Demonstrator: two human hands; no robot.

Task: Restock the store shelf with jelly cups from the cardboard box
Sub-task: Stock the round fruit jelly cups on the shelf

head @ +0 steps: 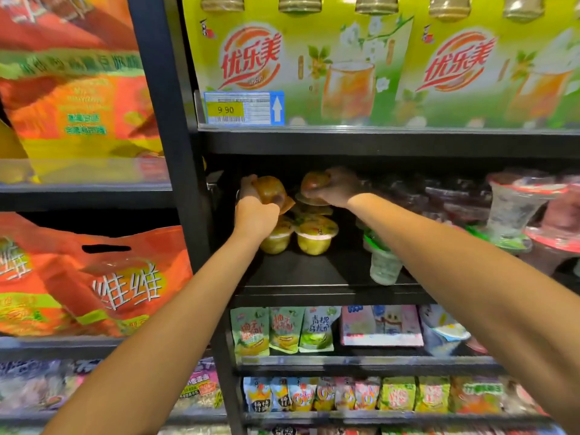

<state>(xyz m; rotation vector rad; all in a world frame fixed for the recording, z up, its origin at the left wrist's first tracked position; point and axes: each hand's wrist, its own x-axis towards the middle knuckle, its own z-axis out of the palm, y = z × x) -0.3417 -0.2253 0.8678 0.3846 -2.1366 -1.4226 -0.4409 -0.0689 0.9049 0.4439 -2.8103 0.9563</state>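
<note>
2 amber jelly cups are going onto the stack of yellow jelly cups at the left end of the dark shelf. The left cup lies tilted — dome up-left, rim down-right. The right cup sits dome up, axis about upright, rim seemingly touching the stack. The left hand and right hand each grip 1 cup. Placing is underway — next, level the left cup, then let go.
</note>
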